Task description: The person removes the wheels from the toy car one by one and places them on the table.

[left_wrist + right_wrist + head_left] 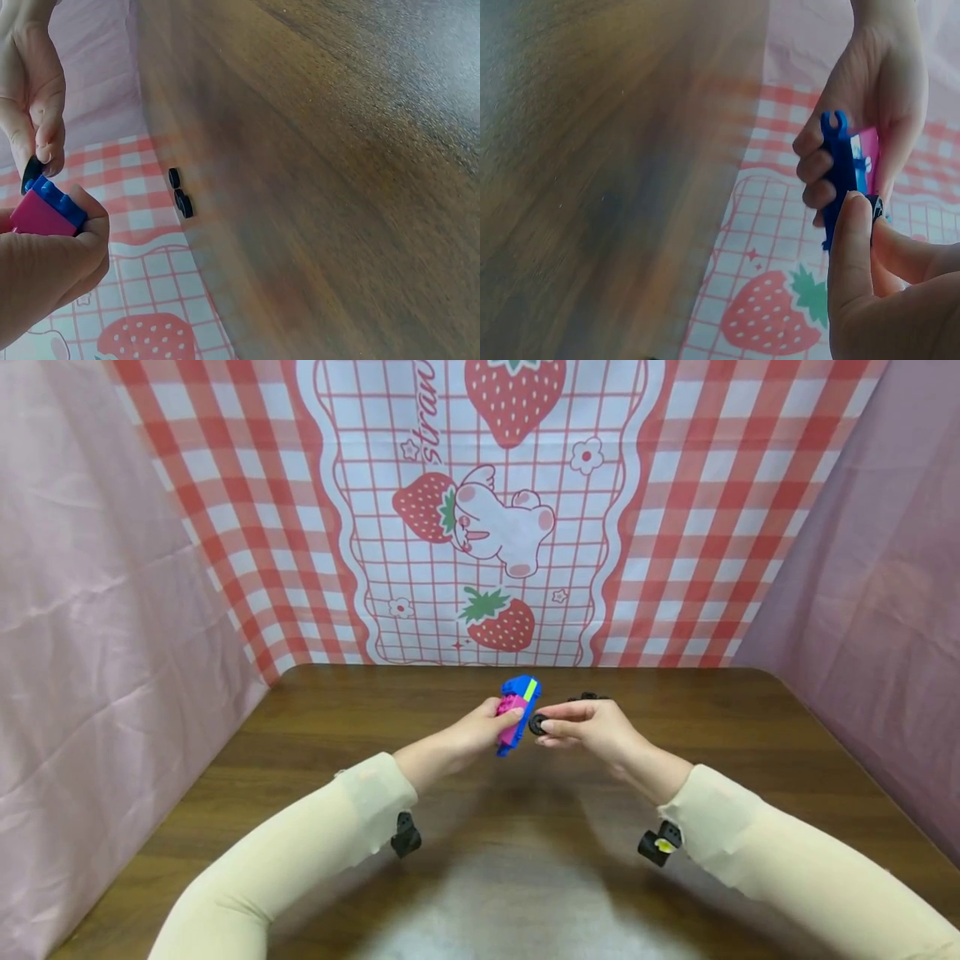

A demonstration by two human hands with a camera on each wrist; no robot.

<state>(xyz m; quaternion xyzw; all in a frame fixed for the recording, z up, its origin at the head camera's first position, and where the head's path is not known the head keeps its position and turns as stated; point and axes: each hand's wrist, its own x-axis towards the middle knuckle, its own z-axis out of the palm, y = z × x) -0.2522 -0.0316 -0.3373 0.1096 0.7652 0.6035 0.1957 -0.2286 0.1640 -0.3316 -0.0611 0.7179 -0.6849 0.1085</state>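
Blue-and-pink toy block point(517, 714) was gripped by the left hand point(480, 731); a black wheel point(537, 724) was pinched by the right hand point(592, 731). Backdrop point(420, 410) lettering was read "straw", partly cut off.

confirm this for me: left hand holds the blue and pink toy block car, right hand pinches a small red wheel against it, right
Not quite: the small wheel pinched by the right hand is black, not red, as the head view shows. The left hand does hold the blue and pink toy block car.
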